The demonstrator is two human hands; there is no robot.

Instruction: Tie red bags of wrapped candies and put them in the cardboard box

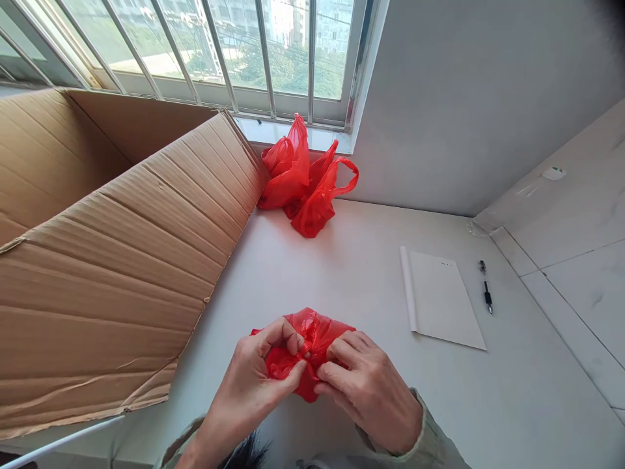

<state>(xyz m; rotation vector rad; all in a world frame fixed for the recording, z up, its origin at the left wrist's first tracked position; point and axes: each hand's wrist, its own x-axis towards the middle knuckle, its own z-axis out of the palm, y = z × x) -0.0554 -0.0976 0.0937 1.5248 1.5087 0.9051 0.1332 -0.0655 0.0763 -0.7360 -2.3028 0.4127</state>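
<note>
A red plastic bag (312, 326) lies bunched on the white table near its front edge, between my two hands. My left hand (258, 365) pinches the gathered plastic at the middle, thumb and forefinger closed on it. From the other side, my right hand (359, 378) has its fingers curled onto the same bag, gripping its right part. The plastic is twisted or knotted where the fingers meet; I cannot tell which. What the bag contains, if anything, is hidden.
A large open cardboard box (146, 247) takes up the left side. More red plastic bags (312, 182) sit against the wall below the barred window (273, 58). Over to the right are a paper pad (444, 296), a black pen (488, 298) and its cap (482, 266) on the white table (361, 260).
</note>
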